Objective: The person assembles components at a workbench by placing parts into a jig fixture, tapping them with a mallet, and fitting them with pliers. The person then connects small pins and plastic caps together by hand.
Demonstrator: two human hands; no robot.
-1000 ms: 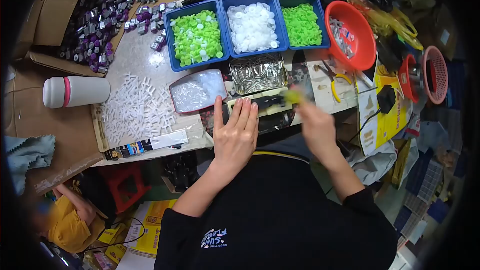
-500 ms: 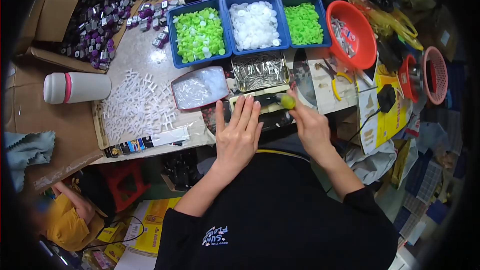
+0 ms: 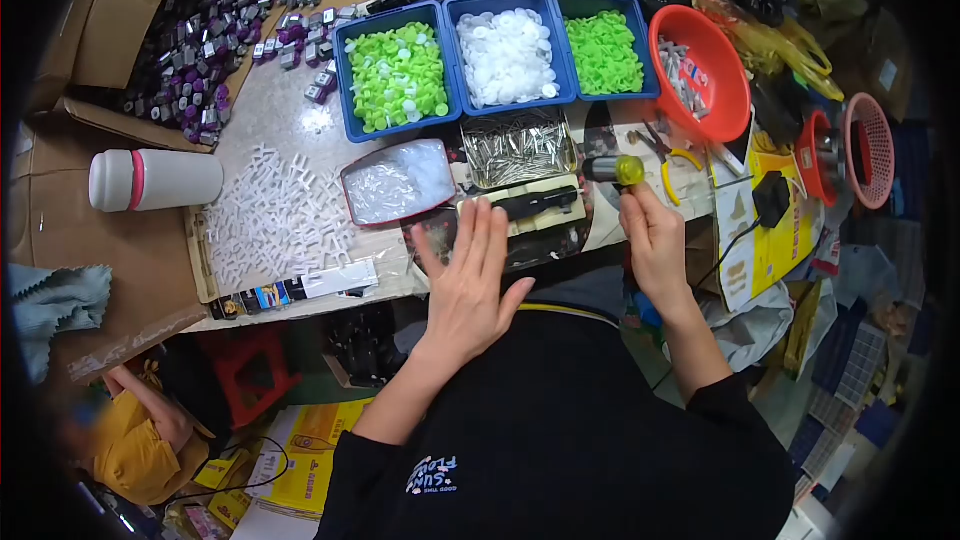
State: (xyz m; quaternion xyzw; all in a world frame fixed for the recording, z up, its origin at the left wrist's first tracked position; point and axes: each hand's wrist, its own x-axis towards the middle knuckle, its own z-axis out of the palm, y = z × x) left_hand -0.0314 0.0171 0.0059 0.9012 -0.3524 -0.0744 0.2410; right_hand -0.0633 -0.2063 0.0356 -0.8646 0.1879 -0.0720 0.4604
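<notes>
My left hand (image 3: 468,290) lies with its fingers spread, their tips at the left end of a cream fixture (image 3: 575,208). In that fixture rests a long black part (image 3: 535,203). To the right, my right hand (image 3: 655,240) has its fingers at the yellow-green end of a small hammer-like tool (image 3: 612,170), whose dark part points left. Just behind the fixture is a metal tin (image 3: 481,178) of silvery pins. A red-rimmed tray (image 3: 395,185) of clear small pieces sits behind my left hand.
Three blue bins (image 3: 452,60) hold green and white pieces. Beyond the tool are yellow-handled pliers (image 3: 672,180) and a red bowl (image 3: 735,70). White clips (image 3: 270,215), a white bottle (image 3: 165,180) and a carton (image 3: 115,25) are left. A person (image 3: 140,440) is at lower left.
The tool and my right hand have moved right, off the fixture. My left hand has shifted slightly toward me, its thumb now spread away, and more of the black part shows.
</notes>
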